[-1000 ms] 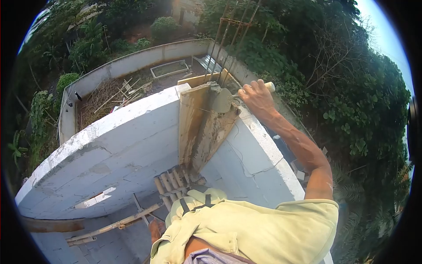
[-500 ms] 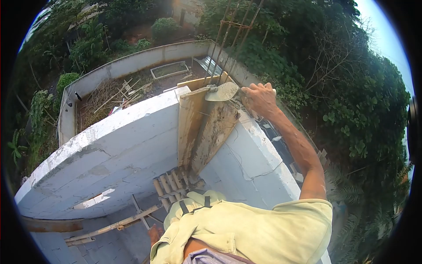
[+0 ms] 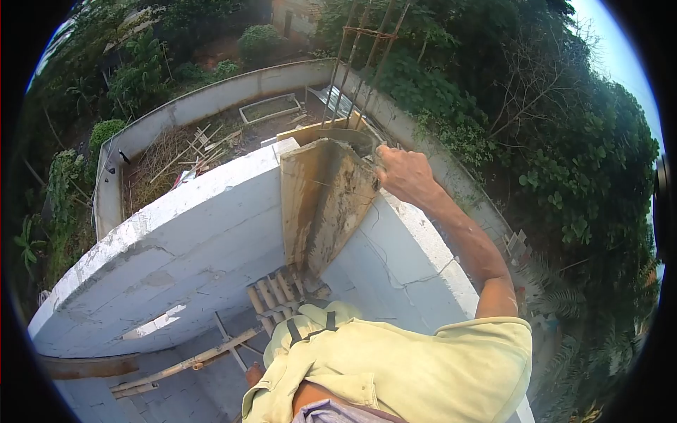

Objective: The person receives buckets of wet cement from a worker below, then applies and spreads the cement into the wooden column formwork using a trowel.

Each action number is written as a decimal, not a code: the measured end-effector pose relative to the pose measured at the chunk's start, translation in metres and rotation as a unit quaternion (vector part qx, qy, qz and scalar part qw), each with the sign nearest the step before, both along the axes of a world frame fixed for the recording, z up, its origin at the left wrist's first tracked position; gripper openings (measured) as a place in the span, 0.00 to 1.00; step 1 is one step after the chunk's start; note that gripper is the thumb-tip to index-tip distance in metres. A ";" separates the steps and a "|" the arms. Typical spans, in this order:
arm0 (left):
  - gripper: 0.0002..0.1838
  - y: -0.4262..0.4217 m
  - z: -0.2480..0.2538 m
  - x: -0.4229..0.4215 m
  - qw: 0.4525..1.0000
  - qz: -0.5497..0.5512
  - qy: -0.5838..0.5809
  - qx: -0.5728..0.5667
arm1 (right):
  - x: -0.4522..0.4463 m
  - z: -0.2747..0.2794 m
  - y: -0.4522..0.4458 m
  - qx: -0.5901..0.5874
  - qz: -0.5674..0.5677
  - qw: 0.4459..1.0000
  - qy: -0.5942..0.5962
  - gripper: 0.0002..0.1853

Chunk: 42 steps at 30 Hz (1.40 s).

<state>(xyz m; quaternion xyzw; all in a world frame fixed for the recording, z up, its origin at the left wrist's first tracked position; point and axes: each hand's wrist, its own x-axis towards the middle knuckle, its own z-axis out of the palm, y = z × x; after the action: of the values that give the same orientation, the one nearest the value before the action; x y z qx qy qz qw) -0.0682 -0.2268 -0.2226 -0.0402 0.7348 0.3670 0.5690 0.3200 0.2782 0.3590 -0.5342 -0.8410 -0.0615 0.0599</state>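
Note:
My right hand [image 3: 405,171] is closed at the top of the corner formwork, fingers wrapped around a trowel's handle. The trowel [image 3: 356,137] dips into the formwork's mouth, its blade partly hidden behind the board edge. Two stained wooden boards [image 3: 305,204] meet there in a narrow V shape, and thin steel rods [image 3: 360,63] rise out of the opening. Low in view, what looks like my left hand [image 3: 254,374] shows only in part beside the shirt, near a bamboo pole [image 3: 190,362]; its fingers cannot be made out.
Pale block walls [image 3: 169,211] run off to both sides of the corner, with a long drop inside. Bamboo scaffolding [image 3: 271,292] lies below the formwork. Outside stand a concrete boundary wall [image 3: 211,83], scrap wood [image 3: 204,141] and dense trees [image 3: 557,141].
My right hand has moved down and slightly left. The trowel blade, carrying grey mortar above the boards before, is now lowered and tilted into the formwork's opening.

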 end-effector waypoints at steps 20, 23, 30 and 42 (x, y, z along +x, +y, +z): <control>0.16 -0.008 -0.014 0.023 0.980 -0.121 0.154 0.038 | 0.025 0.014 -0.009 0.005 -0.124 0.989 -0.081 0.14; 0.16 -0.033 -0.006 0.039 0.931 -0.059 0.308 0.184 | 0.006 0.035 -0.024 0.012 -0.118 0.992 -0.044 0.15; 0.17 0.014 0.074 0.057 0.951 0.298 0.084 0.008 | -0.048 -0.038 -0.076 -0.370 0.028 0.805 0.462 0.18; 0.30 -0.045 0.043 0.216 0.907 0.365 0.097 -0.185 | -0.161 -0.290 -0.104 -0.715 0.062 0.692 0.081 0.12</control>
<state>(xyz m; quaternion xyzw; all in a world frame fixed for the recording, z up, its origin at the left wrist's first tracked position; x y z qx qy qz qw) 0.1480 -0.2715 -0.1792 -0.3744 0.7751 0.4082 0.3038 0.1592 0.1741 0.0685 -0.3650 -0.6545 0.6052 -0.2684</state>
